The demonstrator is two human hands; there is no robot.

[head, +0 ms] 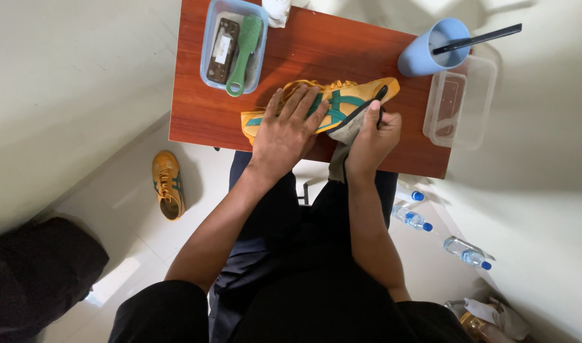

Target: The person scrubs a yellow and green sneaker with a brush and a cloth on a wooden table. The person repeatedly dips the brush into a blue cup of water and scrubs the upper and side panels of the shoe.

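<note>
Grip, left: left hand (284,130) lay flat with fingers spread over the yellow shoe (332,105), pressing it down rather than closing round it.
Grip, right: right hand (372,141) was closed on a grey cloth (351,130), pinching it against the shoe's sole edge, thumb up.
Shoe: yellow with green stripes, on its side on the wooden table (316,47), toe pointing away to the right of both hands.
Cloth: bunched under the right fingers, its tail hanging below the table edge; how much was folded inside the palm I could not tell.
Beyond the left hand: a clear tub (209,54) held a green brush (243,54) and a brown block.
Beyond the right hand: a blue cup (424,57) with a dark stick in it, and just beside it an empty clear container (462,105).
Floor, left of the grip: second yellow shoe (167,184).
Floor, right of the grip: three plastic bottles (411,219).
</note>
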